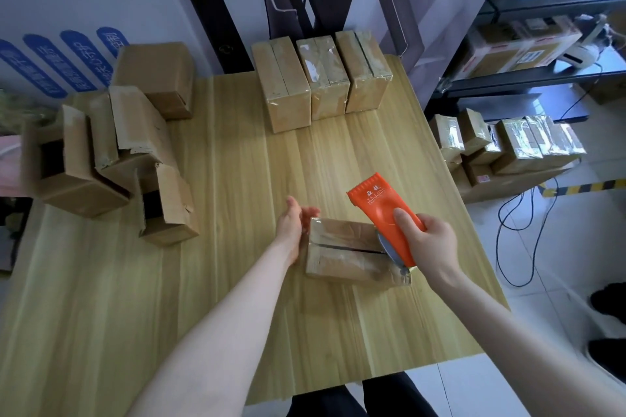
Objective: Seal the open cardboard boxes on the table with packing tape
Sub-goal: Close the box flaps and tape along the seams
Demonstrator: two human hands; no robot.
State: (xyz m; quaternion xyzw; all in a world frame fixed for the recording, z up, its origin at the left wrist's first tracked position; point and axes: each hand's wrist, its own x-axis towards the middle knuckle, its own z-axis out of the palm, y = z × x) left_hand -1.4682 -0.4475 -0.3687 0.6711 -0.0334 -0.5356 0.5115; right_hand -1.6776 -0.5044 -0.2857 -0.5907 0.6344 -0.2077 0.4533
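A small cardboard box (342, 247) lies on the wooden table (237, 281) near its right front, flaps folded shut with a dark seam along the top. My left hand (294, 223) rests against the box's left end with straight fingers. My right hand (426, 240) grips an orange tape dispenser (386, 210) at the box's right end, its blade side down on the box's right edge. A bit of shiny tape shows at the box's lower right corner (404, 276).
Three taped boxes (320, 78) stand in a row at the table's far edge. Several open boxes (111, 159) are piled at the left. Right of the table are metal shelves (528, 54), more wrapped boxes (508, 142) on the floor and black cables (518, 230).
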